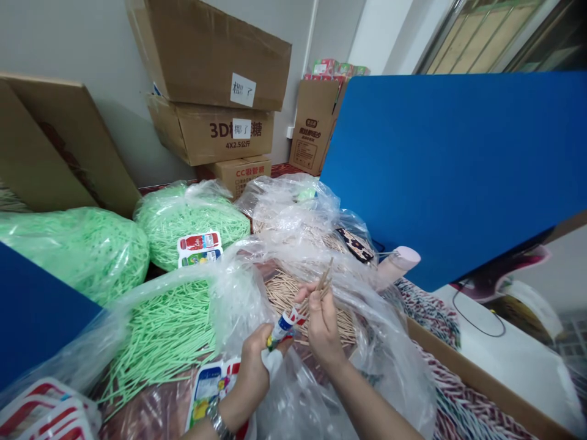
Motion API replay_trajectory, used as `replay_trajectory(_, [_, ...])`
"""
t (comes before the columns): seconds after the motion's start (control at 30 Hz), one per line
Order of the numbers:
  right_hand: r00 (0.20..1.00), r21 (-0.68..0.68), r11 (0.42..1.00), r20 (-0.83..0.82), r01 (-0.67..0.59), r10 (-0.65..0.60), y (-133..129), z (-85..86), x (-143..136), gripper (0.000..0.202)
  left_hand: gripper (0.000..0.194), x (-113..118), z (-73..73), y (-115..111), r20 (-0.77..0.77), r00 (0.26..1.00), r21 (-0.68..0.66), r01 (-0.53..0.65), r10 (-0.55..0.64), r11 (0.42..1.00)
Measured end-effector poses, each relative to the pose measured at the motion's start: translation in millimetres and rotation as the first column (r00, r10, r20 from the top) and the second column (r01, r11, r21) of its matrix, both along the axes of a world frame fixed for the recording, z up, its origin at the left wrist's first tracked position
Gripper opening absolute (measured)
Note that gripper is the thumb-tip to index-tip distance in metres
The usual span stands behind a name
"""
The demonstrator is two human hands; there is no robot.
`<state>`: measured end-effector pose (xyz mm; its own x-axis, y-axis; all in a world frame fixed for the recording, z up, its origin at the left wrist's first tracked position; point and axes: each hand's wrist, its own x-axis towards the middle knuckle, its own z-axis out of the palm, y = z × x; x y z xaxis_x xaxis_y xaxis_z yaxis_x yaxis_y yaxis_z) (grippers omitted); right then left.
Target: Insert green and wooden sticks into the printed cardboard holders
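Observation:
My left hand (255, 362) is closed around a small printed packet (283, 326) in white, blue and red, which tilts up to the right. Between the fingers of my right hand (323, 325) is a small bunch of thin tan sticks (324, 280). Their lower part lies near the packet's upper end, though my fingers hide whether they are inside it. Below both hands, a pile of the same tan sticks (346, 329) rests in a clear plastic bag (385, 342). To the left lie loose light-green sticks (169, 321). Another printed packet (208, 388) sits partly behind my left wrist.
Filled bags of green sticks (73, 244) stand at the left. Flat printed packets (199, 249) lie on one bag, more packets (52, 412) at lower left. Cardboard boxes (215, 55) are stacked behind. A blue board (458, 165) and a pink cylindrical container (398, 266) are right.

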<state>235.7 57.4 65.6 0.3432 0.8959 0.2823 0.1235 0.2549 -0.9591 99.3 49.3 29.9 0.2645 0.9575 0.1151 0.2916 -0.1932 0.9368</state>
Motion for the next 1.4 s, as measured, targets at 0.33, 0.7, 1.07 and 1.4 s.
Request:
replay_trajectory(0.33, [0.996,-0.098,0.993,0.049,-0.066,0.071,-7.6,-15.6,5.8,0.032,0.012,1.0,-2.9,11.6,-0.035,0.999,0.199,0.042,-0.036,0.979])
replay_trajectory(0.7, [0.871,0.026,0.972,0.451,-0.234,0.197,-3.7,-0.5,36.1,0.048,0.014,-1.2,-1.2,22.7,0.005,0.998,0.218,0.064,-0.067,0.974])
replay_trajectory(1.07, [0.856,-0.094,0.963,0.443,-0.252,0.267,1.7,-1.9,20.7,0.026,0.025,-26.7,-0.6,13.1,0.328,0.944,-0.158,0.046,0.008,0.986])
replay_trajectory(1.4, [0.494,-0.198,0.713,0.597,-0.673,0.632,2.2,16.6,-38.8,0.035,0.027,-110.1,14.5,-51.2,-0.003,0.988,-0.142,-0.156,0.157,0.978])
